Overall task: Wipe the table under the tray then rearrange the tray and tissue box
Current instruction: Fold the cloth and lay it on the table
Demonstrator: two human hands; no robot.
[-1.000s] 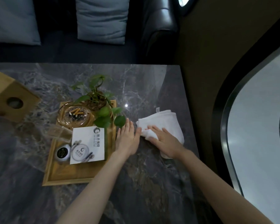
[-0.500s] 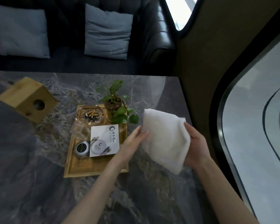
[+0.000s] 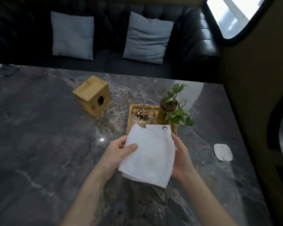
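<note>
The left hand (image 3: 117, 152) pinches the left edge of a folded white cloth (image 3: 149, 158), thumb on top, fingers curled beneath. The right hand (image 3: 180, 156) grips its right edge, fingers hidden behind the fabric. The cloth hangs above the dark grey marble table (image 3: 39, 152), covering the near part of the shallow wooden tray (image 3: 129, 123) towards the far right corner. The cube-shaped wooden tissue box (image 3: 91, 95) sits tilted near the far edge, left of the tray and apart from it.

Wooden tray (image 3: 129, 126) on table, tissue box (image 3: 92, 95) apart
</note>
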